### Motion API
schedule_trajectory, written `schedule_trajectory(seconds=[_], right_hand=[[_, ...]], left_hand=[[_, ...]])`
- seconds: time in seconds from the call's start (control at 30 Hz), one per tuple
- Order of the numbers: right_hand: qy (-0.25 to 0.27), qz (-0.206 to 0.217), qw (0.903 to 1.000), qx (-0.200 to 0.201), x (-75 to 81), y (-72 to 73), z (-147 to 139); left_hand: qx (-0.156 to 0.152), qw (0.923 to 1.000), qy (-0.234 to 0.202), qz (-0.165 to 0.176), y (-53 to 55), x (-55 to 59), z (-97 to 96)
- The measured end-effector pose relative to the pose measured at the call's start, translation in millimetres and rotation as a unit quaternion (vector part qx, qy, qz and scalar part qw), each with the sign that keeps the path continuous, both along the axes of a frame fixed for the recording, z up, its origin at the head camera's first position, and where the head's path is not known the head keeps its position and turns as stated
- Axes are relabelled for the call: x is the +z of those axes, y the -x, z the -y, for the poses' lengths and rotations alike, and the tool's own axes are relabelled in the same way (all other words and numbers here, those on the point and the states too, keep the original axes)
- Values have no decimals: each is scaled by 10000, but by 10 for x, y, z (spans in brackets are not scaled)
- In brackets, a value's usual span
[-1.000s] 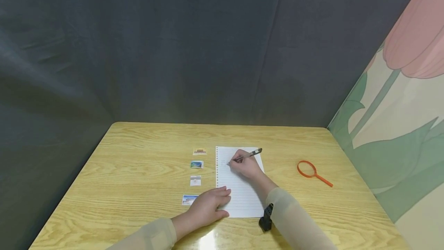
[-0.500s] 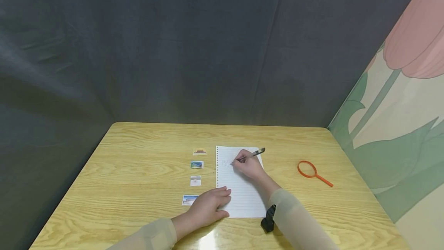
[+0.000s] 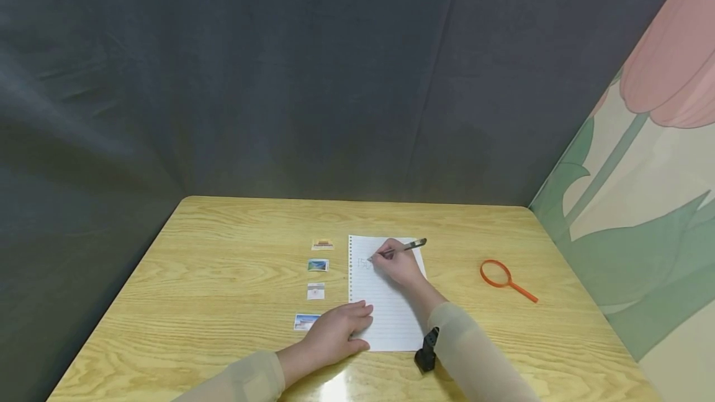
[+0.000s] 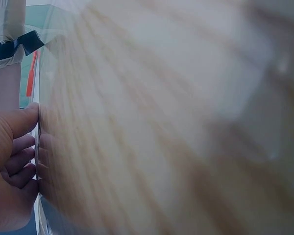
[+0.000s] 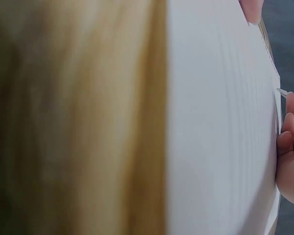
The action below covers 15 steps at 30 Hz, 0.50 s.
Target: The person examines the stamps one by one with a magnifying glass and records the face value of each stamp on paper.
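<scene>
My right hand (image 3: 398,265) pinches a dark pen (image 3: 414,244), its tip at the upper left of a lined loose-leaf sheet (image 3: 393,327). Faint handwriting that looks like "150" (image 3: 361,263) shows beside the tip. Lower down, my left hand (image 3: 339,329) rests flat on the sheet's left edge, fingers extended. It partly covers a small blue-and-white stamp-like picture (image 3: 303,321). In the right wrist view, the right hand (image 5: 291,161) lies against the paper with curled fingers. The left wrist view has the left hand (image 4: 12,166) low against the surface.
Left of the sheet, more stamp-like pictures lie in a column: a yellowish one (image 3: 322,244), a blue-green one (image 3: 318,265) and a pale one (image 3: 315,291). An orange magnifying glass (image 3: 523,293) lies on the wooden table (image 3: 223,265) to the right. A dark curtain (image 3: 335,79) stands behind.
The right hand and pen moved slightly right, then back left, and more strokes now show on the paper. The left hand has stayed in place.
</scene>
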State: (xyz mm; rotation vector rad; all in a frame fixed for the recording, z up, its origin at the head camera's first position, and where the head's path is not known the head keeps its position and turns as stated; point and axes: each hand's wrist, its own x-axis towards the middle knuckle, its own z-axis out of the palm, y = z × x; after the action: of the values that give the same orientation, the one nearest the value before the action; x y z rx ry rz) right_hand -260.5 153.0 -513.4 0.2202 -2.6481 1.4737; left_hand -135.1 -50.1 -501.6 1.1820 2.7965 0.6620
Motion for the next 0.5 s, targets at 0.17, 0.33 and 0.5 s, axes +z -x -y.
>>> schedule_trajectory(seconds=[0.17, 0.33, 0.5], right_hand=[[68, 52, 9998, -186, 8, -24, -28], [44, -73, 9995, -310, 26, -50, -76], [53, -88, 9995, -311, 23, -48, -102]], left_hand=[[15, 10000, 6, 11, -4, 8, 0], [18, 10000, 37, -6, -5, 11, 2], [-8, 10000, 18, -28, -3, 0, 5]])
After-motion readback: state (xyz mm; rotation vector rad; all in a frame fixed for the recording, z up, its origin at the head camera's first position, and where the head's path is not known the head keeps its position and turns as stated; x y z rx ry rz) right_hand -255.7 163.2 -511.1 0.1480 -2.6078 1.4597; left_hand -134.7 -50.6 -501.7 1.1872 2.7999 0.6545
